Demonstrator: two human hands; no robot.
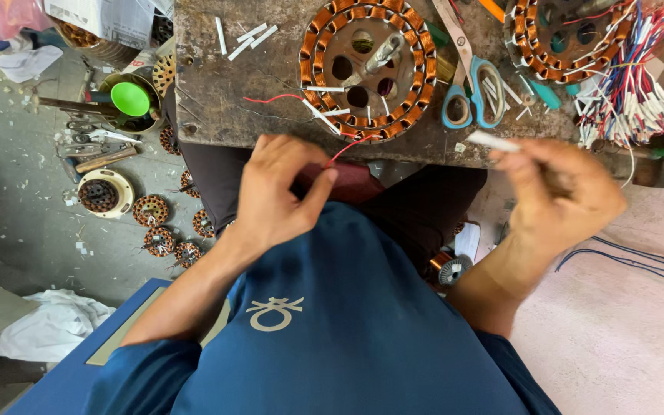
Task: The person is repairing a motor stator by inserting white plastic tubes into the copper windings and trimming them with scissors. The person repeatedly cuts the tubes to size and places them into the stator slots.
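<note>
A round copper-wound stator [366,69] lies on the worn wooden bench [224,92] in front of me. A thin red wire [345,149] runs from its near edge into my left hand [278,192], which pinches the wire's end between thumb and fingers just below the bench edge. My right hand [559,192], blurred, holds a short white sleeve tube [492,141] at its fingertips, to the right of the stator and apart from it.
Blue-handled scissors [472,96] lie right of the stator. A second stator [570,38] with a bundle of coloured wires [632,92] sits at the far right. Several small wound stators [151,211], tools and a green-lidded can [131,100] are on the floor at left.
</note>
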